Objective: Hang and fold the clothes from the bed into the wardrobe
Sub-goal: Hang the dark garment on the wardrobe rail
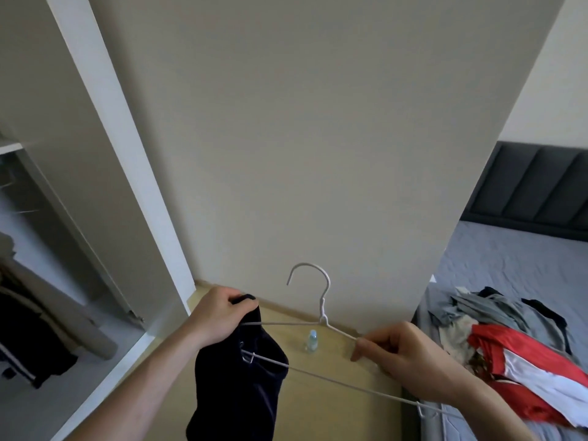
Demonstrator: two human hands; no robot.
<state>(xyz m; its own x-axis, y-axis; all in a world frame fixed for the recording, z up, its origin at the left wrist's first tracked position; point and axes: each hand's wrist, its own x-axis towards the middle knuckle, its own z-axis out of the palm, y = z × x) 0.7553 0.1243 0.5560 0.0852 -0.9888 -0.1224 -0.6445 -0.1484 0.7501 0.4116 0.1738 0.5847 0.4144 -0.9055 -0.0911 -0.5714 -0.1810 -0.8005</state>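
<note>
Left hand curled round a bunched dark garment, pinning it against the left end of a white wire hanger. Right hand pinching the hanger's right shoulder, thumb and forefinger closed on the wire. Garment threaded over one arm only, the rest hanging toward the floor. Likely to slide off if tilted leftward. More clothes heaped near the bed's edge; wardrobe open at left.
</note>
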